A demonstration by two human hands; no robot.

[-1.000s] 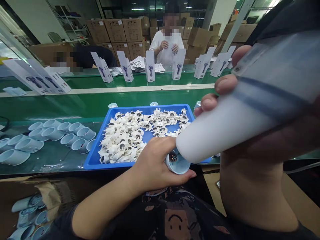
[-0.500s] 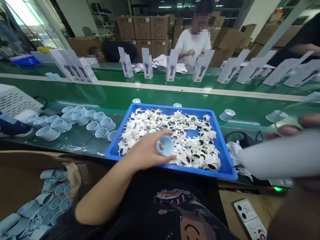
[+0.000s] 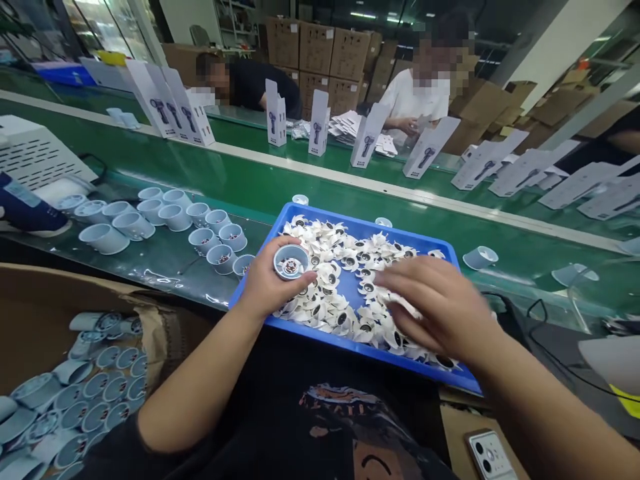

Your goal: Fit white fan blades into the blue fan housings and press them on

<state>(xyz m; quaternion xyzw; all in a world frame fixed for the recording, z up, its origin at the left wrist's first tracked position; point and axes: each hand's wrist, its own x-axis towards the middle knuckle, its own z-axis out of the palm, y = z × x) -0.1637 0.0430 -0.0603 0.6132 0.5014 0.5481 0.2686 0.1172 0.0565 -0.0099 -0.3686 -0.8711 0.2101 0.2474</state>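
My left hand [image 3: 267, 283] is closed round a small pale-blue cylindrical housing [image 3: 291, 261], its open end facing up, over the left end of a blue tray [image 3: 375, 228]. The tray is heaped with several small white fan impellers [image 3: 345, 267]. My right hand [image 3: 433, 303] hovers over the impellers on the tray's right half, fingers spread and reaching down onto them; it holds nothing I can see.
Several pale-blue housings [image 3: 165, 217] lie on the bench left of the tray; more fill a cardboard box [image 3: 75, 407] at lower left. A green conveyor [image 3: 250, 173] carries upright white product cartons [image 3: 320, 130]. People work across it. A phone [image 3: 493, 457] lies at lower right.
My right hand has put aside the big white bottle it held and dropped onto the impellers in the tray. My left hand lifted the housing from my lap to the tray's left end.
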